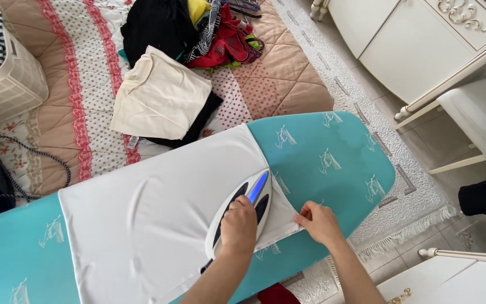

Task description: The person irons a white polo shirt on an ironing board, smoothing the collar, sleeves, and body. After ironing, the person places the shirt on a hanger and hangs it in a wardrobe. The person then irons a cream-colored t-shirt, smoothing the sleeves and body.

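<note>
Your left hand is wrapped around the handle of the iron, fingers curled tight over it, so it's closed on the iron w/ the nose pointing up and away from you toward the far edge of the white garment. Your right hand sits just beside the iron, to its right, thumb and fingers pinched on the garment's near corner edge, pulling it taut.

To do this pass well, I'd judge: keep that pinch firm but low, flat vs. the board, so the cloth stays stretched w/o lifting. Glide the iron along the fabric, don't park it. Keep the right fingers apart from the soleplate; they're close now, so slide them back as the iron nears the edge.

The garment lies spread over the ironing board, its teal cover showing bare at the right end and at lower left. The iron rests on the garment's right portion, touching it, near the hem that your right hand holds.

Farther off: a folded cream garment on the bed, w/ something dark under it. Beyond that, a heap of dark and red clothes. A woven basket sits at far left, a white cabinet at far right.
</note>
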